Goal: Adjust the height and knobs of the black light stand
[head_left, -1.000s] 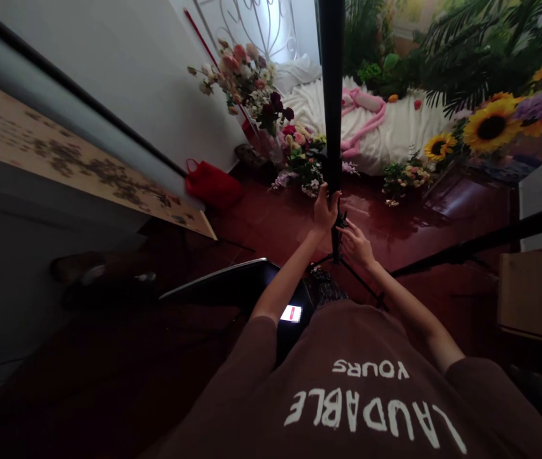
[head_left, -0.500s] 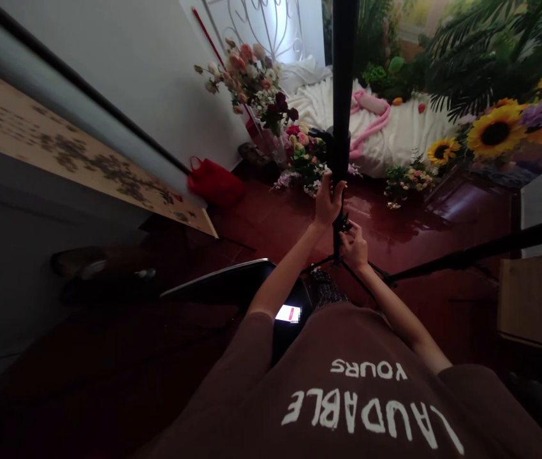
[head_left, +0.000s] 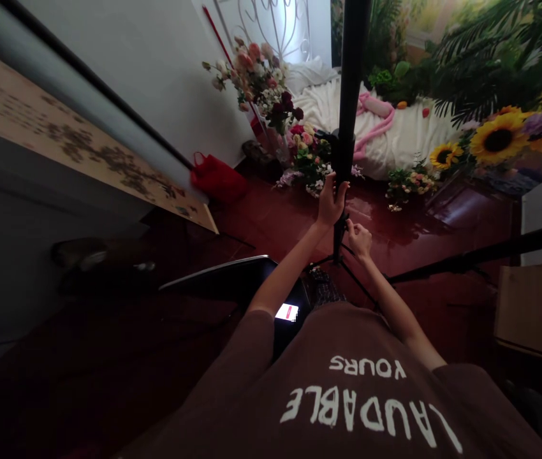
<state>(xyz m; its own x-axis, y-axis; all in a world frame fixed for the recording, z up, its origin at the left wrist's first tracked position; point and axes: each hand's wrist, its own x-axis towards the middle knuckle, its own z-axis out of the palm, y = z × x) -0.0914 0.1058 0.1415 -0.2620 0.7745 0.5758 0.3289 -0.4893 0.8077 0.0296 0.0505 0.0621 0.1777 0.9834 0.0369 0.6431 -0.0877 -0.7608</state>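
A black tripod stand (head_left: pixel 348 115) rises in front of me, its pole running up out of view and its legs spread near the floor. Wrapped round the lower pole is my left hand (head_left: pixel 331 203), thumb on the near side. Just below and to the right, my right hand (head_left: pixel 359 239) is closed, thumb and fingers pinching the small dark knob (head_left: pixel 344 223) on the stand's side. The fingers cover most of that knob.
Artificial flowers (head_left: pixel 261 76) and a red bag (head_left: pixel 217 178) stand beyond to the left. Sunflowers (head_left: pixel 497 137) are at the right, near a cardboard box (head_left: pixel 522 306). Another black pole (head_left: pixel 481 254) slants across on the right. A lit phone screen (head_left: pixel 287 312) shows beside my left arm.
My right hand has turned, its fingers curling in more tightly at the knob. My left hand keeps its place on the pole. The view has shifted slightly.
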